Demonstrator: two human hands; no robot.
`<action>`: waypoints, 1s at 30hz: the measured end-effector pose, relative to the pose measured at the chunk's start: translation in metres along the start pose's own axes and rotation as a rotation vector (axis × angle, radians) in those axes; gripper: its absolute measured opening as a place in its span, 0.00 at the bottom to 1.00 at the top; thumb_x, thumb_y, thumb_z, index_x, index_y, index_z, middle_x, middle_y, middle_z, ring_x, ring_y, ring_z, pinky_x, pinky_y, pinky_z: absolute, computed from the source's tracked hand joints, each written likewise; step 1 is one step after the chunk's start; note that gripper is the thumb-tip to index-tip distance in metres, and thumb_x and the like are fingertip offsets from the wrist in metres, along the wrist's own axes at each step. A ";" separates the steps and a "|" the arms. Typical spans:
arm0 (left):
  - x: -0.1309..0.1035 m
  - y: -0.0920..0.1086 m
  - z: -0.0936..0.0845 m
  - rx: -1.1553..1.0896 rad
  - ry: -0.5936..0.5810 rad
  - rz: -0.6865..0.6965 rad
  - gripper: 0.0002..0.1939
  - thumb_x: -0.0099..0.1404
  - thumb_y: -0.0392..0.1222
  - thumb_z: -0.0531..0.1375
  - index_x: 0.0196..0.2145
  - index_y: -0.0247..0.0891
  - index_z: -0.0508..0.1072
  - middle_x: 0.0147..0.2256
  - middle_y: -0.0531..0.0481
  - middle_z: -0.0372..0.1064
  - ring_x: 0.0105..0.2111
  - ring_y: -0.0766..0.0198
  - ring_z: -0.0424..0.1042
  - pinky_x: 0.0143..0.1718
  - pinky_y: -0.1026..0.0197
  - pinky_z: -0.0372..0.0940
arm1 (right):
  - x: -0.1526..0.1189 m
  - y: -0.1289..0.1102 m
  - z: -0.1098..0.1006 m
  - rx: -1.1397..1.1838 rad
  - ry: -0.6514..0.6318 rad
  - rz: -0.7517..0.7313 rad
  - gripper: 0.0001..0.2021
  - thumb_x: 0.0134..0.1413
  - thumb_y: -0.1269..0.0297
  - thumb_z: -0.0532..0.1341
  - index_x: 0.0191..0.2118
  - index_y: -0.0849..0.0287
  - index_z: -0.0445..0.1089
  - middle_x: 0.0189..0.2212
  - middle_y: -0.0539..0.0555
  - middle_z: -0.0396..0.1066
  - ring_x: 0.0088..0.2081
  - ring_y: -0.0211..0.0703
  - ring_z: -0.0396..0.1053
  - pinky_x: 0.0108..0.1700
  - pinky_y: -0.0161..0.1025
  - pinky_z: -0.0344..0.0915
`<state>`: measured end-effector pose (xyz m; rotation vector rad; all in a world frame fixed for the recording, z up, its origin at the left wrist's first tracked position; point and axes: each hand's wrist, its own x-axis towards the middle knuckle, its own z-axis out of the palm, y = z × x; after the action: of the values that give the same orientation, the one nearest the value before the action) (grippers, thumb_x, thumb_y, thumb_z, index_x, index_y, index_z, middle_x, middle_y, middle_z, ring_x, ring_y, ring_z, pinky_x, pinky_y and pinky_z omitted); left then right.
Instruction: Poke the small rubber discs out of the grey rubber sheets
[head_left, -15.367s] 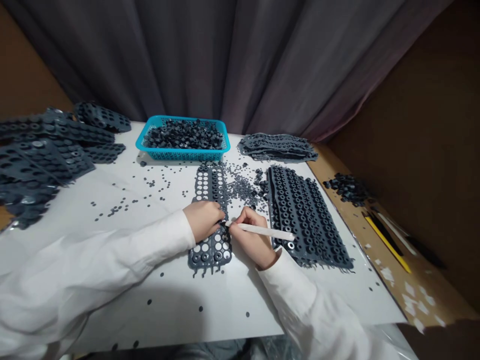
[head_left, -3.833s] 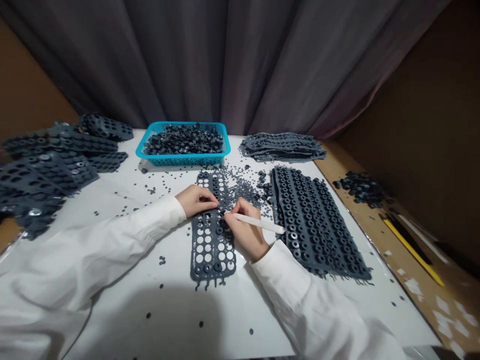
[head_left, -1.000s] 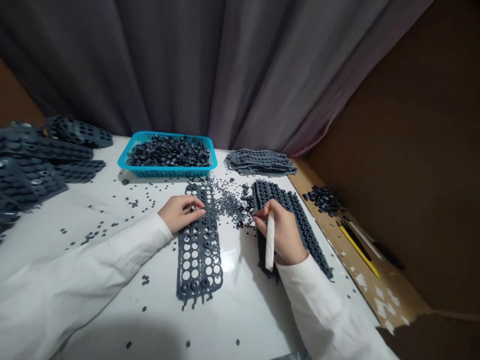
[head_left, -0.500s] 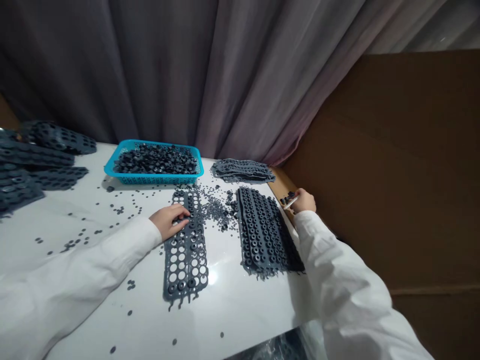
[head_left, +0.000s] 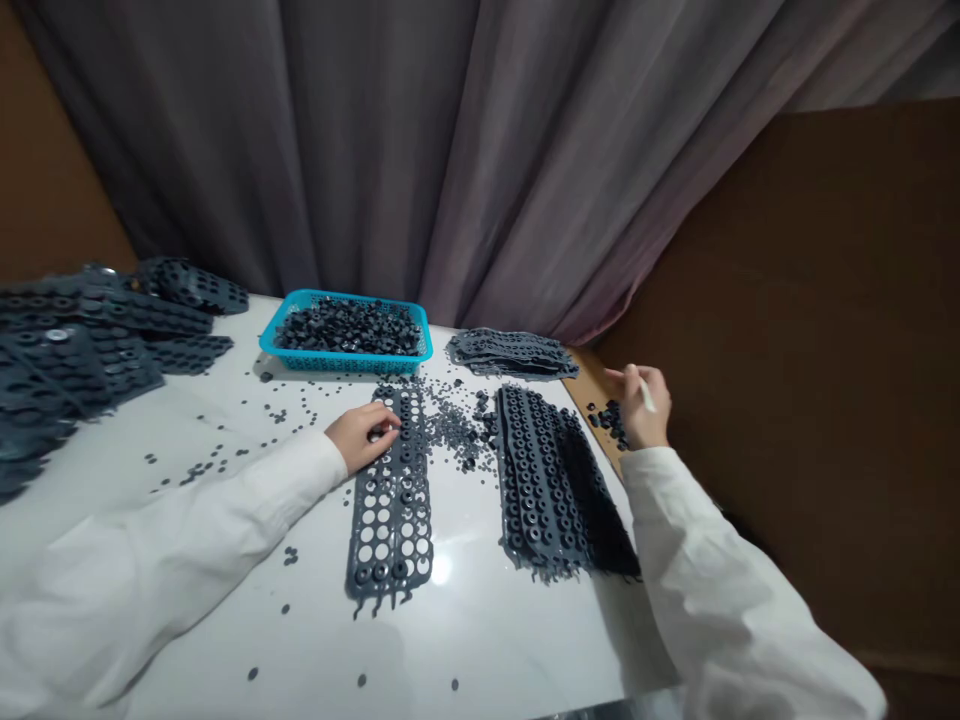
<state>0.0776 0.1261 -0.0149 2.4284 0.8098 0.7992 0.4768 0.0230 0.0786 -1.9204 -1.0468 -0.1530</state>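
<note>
My left hand point(head_left: 364, 437) lies on a perforated dark grey rubber sheet point(head_left: 391, 510), its fingers a little curled and apart. Many of the sheet's holes show white table through them, while ring-like rubber pieces remain in others, such as along the near edge. Over to the right, my right hand point(head_left: 646, 410) is raised with its fingers closed around a slim white tool point(head_left: 647, 395); the tool's tip is not clear. Just left of that hand, loose black rubber pieces point(head_left: 609, 422) lie on a brown surface beside the table.
A blue basket point(head_left: 345, 362) full of small black pieces stands at the back. Stacked rubber sheets point(head_left: 536, 480) lie right of centre, with a flatter stack point(head_left: 514, 353) behind. More sheets point(head_left: 75, 350) are heaped at left. Small dark discs point(head_left: 450, 425) litter the white table point(head_left: 480, 630).
My right hand has lifted and turned, and the black pieces beside it now show on the brown surface. My left hand stays on the sheet. The view has swung left.
</note>
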 end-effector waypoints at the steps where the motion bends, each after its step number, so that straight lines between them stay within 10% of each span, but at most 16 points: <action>1: 0.002 0.000 -0.001 0.005 -0.002 -0.009 0.11 0.61 0.43 0.53 0.36 0.36 0.71 0.29 0.48 0.66 0.30 0.64 0.66 0.34 0.63 0.62 | -0.016 -0.022 0.011 0.221 -0.096 -0.007 0.22 0.59 0.51 0.42 0.49 0.61 0.61 0.35 0.61 0.74 0.32 0.43 0.70 0.33 0.37 0.64; 6: 0.013 0.005 -0.005 0.023 -0.071 -0.012 0.09 0.57 0.41 0.57 0.35 0.36 0.73 0.29 0.50 0.67 0.28 0.65 0.66 0.32 0.64 0.62 | -0.114 -0.111 0.084 0.702 -0.515 0.126 0.20 0.54 0.52 0.48 0.37 0.59 0.71 0.20 0.49 0.67 0.21 0.38 0.63 0.23 0.33 0.60; 11: 0.024 0.010 -0.004 0.050 -0.200 0.038 0.08 0.52 0.38 0.61 0.32 0.37 0.75 0.27 0.50 0.69 0.31 0.61 0.69 0.35 0.62 0.62 | -0.165 -0.115 0.138 0.715 -0.493 0.243 0.12 0.50 0.60 0.48 0.25 0.57 0.65 0.16 0.47 0.64 0.16 0.36 0.58 0.19 0.32 0.56; 30: 0.047 0.022 -0.012 0.396 -0.516 0.134 0.10 0.57 0.38 0.58 0.37 0.39 0.76 0.32 0.46 0.71 0.32 0.59 0.70 0.33 0.62 0.61 | -0.172 -0.105 0.151 0.578 -0.556 0.029 0.11 0.50 0.67 0.50 0.21 0.57 0.62 0.15 0.46 0.64 0.21 0.37 0.62 0.28 0.32 0.58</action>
<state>0.1088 0.1436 0.0243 2.8707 0.6465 0.0257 0.2486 0.0575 -0.0228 -1.4623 -1.2464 0.6681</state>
